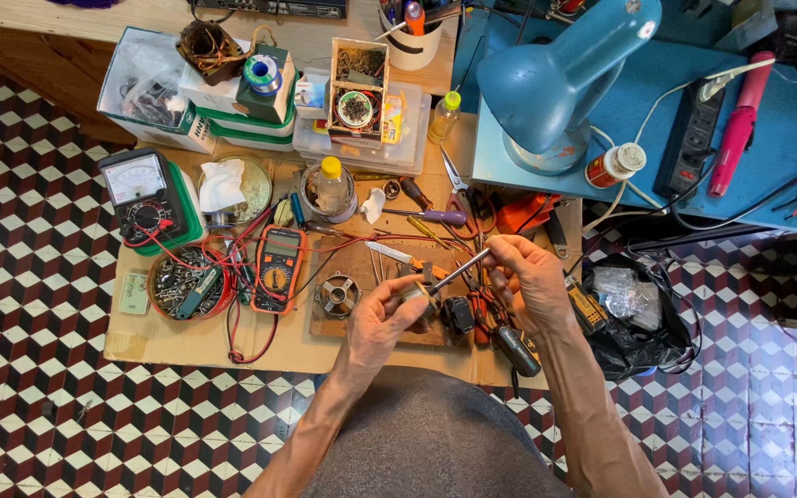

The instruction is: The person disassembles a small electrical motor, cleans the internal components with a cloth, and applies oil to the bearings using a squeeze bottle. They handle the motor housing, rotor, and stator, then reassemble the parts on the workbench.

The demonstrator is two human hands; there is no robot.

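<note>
Left hand (pixel 382 318) clenched round small grey metal part (pixel 414 293), held above worn wooden work board (pixel 362 267). Right hand (pixel 526 277) pinches slim silvery metal rod (pixel 461 271) – tip meets part. Part looks rigid, light, probably slick; best gripped round body, rod near its far end. Cluttered cardboard-covered low bench (pixel 140 337), orange multimeter (pixel 279 267), blue desk lamp (pixel 560 78) – chequered tile floor (pixel 29 406) all around.

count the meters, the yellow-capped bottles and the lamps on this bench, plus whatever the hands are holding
meters: 2, analog meter and orange multimeter
yellow-capped bottles: 2, one in a tub, one by the boxes
lamps: 1, blue lamp
held things: 2, a small part in the left hand and a metal rod in the right hand
total: 7
</note>
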